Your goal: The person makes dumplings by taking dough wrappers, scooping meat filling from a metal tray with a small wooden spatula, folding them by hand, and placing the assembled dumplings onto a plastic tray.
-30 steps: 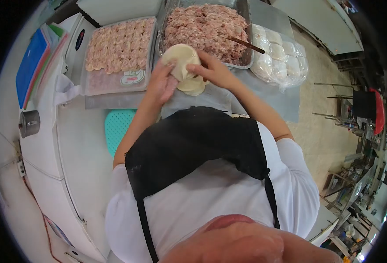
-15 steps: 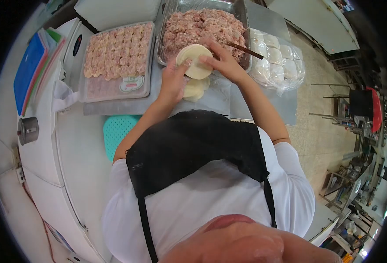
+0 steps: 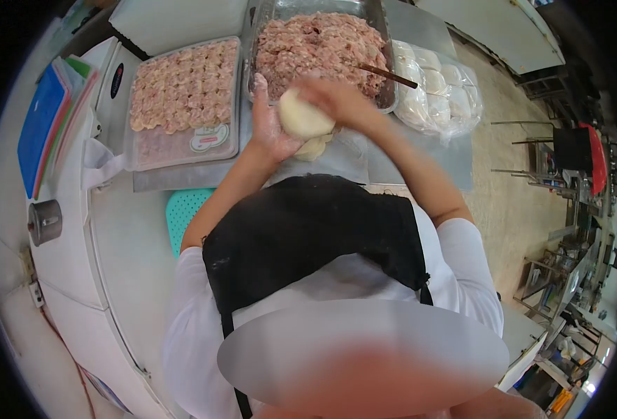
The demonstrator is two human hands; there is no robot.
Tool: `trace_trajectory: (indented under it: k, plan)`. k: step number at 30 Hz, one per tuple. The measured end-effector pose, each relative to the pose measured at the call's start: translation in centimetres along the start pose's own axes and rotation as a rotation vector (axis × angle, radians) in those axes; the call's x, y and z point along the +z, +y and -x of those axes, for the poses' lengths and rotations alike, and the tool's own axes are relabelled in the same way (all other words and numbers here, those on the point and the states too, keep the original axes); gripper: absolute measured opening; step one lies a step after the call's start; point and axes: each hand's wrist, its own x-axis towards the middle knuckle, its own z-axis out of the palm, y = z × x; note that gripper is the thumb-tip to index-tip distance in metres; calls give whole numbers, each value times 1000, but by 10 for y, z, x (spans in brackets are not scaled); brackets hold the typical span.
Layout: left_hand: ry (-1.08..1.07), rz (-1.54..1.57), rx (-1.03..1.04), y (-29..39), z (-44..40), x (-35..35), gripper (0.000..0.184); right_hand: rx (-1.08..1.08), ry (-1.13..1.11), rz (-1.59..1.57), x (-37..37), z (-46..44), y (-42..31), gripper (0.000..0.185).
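Observation:
Pale round dough wrappers [image 3: 304, 115] lie between my hands, in front of a metal tray [image 3: 392, 105] of minced meat [image 3: 319, 49]. My left hand [image 3: 270, 126] supports them from the left, thumb and fingers apart. Over their upper right side is my right hand [image 3: 326, 99], blurred, its fingertips hard to make out. More wrappers [image 3: 313, 148] rest on the table just below. A brown stick [image 3: 388, 75] pokes out of the meat. To the left, rows of filled dumplings [image 3: 182, 87] sit in a plastic box [image 3: 235, 140].
A clear bag of white dough portions [image 3: 437, 91] lies right of the metal tray. Below the table's left part is a turquoise perforated seat [image 3: 182, 213]. Coloured folders [image 3: 46, 119] and a metal cup [image 3: 45, 222] are at the far left.
My right hand has swept across the top of the wrappers and blurs. My left hand has opened its thumb and fingers wider. The wrappers have shifted slightly left and tilted.

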Motion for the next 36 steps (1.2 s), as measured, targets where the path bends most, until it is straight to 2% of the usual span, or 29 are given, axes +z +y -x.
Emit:
trace_trajectory:
  k: [1, 3, 4, 5, 6, 7, 8, 9, 10, 12, 14, 15, 18, 19, 20, 22, 23, 26, 29, 30, 32, 36]
  plan:
    - [23, -11, -29, 3, 2, 12, 103, -5, 62, 336, -21, -5, 4, 46]
    - [62, -3, -76, 4, 8, 27, 104, 8, -17, 463, -29, -2, -18, 46]
    - [0, 33, -77, 3, 8, 24, 102, 11, -55, 529, -29, 3, -34, 47]
    - [-64, 70, -75, 0, 7, 16, 101, 75, -239, 604, -12, 8, -56, 43]
    - [-123, 110, -77, -3, 7, 11, 100, -21, -208, 524, 2, 11, -57, 43]
    - [-95, 100, -91, -4, 2, 10, 96, -113, -176, 440, 19, 17, -52, 42]
    - [12, 63, -35, -2, 1, 6, 95, -205, -143, 355, 29, 22, -46, 41]
    - [122, 27, 16, -1, 2, 1, 95, -178, -72, 75, 9, 16, -35, 41]
    - [227, -13, 69, 0, 3, 0, 94, -120, -50, 156, -9, 10, -29, 41]
    - [243, 70, -25, 3, 13, 21, 94, -8, -8, 318, -31, 1, -22, 40]
    - [279, 105, -25, 1, 12, 17, 94, -192, 3, 419, -11, 11, -41, 43]
    - [191, 108, -27, -1, 12, 14, 93, -292, 2, 425, 8, 20, -64, 47]
    - [-57, 117, -36, -8, 11, -1, 93, -281, 37, 372, 34, 22, -41, 50]
    - [180, 24, 85, -7, 6, -9, 92, -132, 63, 318, 23, 14, -13, 47]
    - [177, -22, 71, -4, 11, -2, 93, 16, 89, 264, 11, 12, 3, 44]
    - [176, -109, 48, 9, 30, 17, 94, 69, 3, 443, -22, 23, 3, 30]
    - [87, -251, 121, 12, 37, 3, 87, 92, -42, 534, -32, 23, 2, 25]
    - [427, -822, 269, 12, 45, -41, 75, 24, -109, 363, -30, 30, -6, 29]
    - [743, -529, 229, -16, 41, -60, 63, -75, -45, 177, -5, 25, -8, 29]
    - [649, -497, 254, -28, 38, -66, 62, -93, -22, 110, 3, 24, -4, 29]
    - [459, -436, 300, -46, 32, -72, 59, -87, -25, 302, 9, 26, 8, 29]
    - [489, -688, 260, -55, 28, -56, 61, -208, 123, 761, -52, 23, 3, 25]
